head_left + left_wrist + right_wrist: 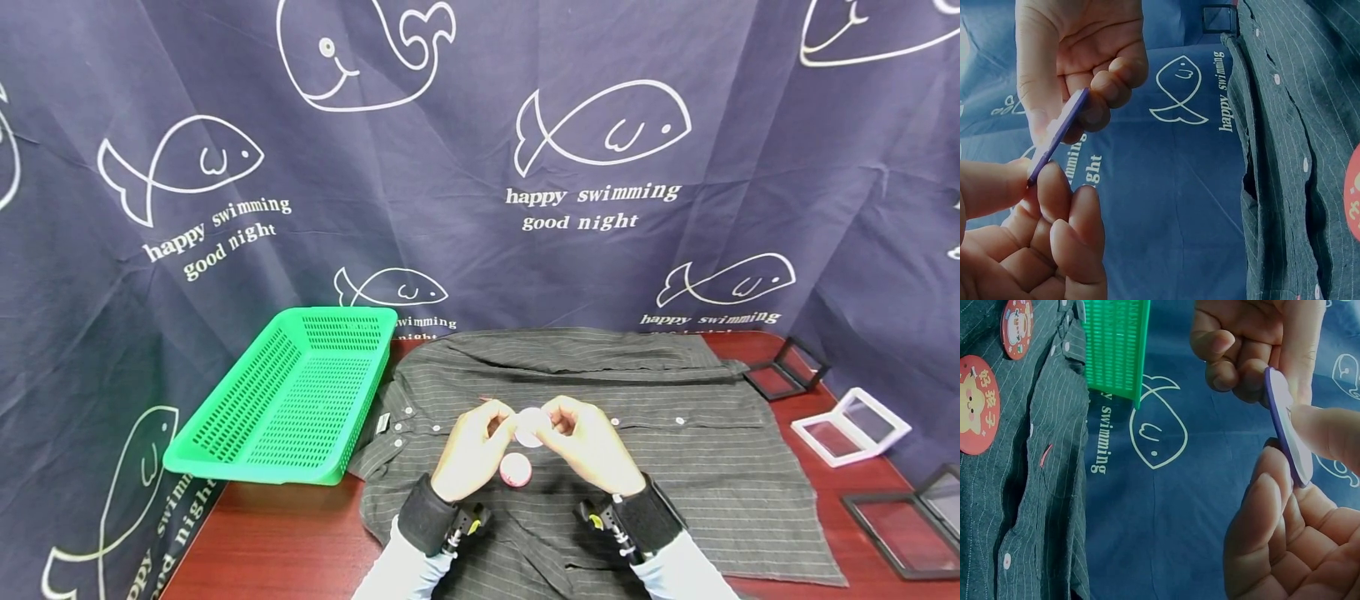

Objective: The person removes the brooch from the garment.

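A round badge (529, 428) with a purple edge and a pale face is held between both hands above a dark striped shirt (675, 467). My left hand (472, 446) pinches one side between thumb and fingers; it is the lower hand (1035, 244) in the left wrist view. On the opposite side, my right hand (596, 442) pinches the rim, thumb over the pale face. The badge (1288, 428) shows almost edge-on in the right wrist view. Below the hands a red badge (515, 469) lies on the shirt. Two red cartoon badges (975, 406) appear in the right wrist view.
A green perforated basket (300, 400) stands at the left on the red-brown table (285, 533). Along the right edge are a small black frame (787, 371), a white frame (851, 429) and a larger dark frame (900, 533), all unfolded. A blue fish-print curtain (465, 217) hangs behind.
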The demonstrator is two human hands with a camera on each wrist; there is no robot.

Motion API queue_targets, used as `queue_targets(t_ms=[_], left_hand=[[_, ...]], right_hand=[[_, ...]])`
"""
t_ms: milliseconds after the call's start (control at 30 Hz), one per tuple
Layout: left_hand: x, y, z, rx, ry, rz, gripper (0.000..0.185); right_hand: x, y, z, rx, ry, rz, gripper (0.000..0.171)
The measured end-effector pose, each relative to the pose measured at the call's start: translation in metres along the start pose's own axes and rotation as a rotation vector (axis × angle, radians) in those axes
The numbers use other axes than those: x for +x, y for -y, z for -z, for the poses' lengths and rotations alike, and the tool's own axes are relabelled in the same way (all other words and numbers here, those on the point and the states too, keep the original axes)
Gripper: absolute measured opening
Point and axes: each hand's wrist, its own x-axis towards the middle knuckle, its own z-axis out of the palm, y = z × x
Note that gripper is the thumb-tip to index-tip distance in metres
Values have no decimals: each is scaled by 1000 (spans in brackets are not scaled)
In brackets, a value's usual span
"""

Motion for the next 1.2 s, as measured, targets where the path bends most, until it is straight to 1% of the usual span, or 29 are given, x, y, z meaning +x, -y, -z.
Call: queue_targets(t_ms=[167, 700, 933, 1200], left_hand=[[-1, 1, -1, -8, -8, -7, 12], [0, 0, -2, -5, -21, -30, 10], [-1, 1, -3, -7, -41, -52, 12], [0, 0, -2, -25, -41, -44, 12]], right_hand=[[0, -1, -1, -25, -14, 10, 8], [0, -2, -3, -46, -24, 18, 8], [0, -2, -3, -38, -32, 36, 8], [1, -4, -3, -7, -46, 62, 9]])
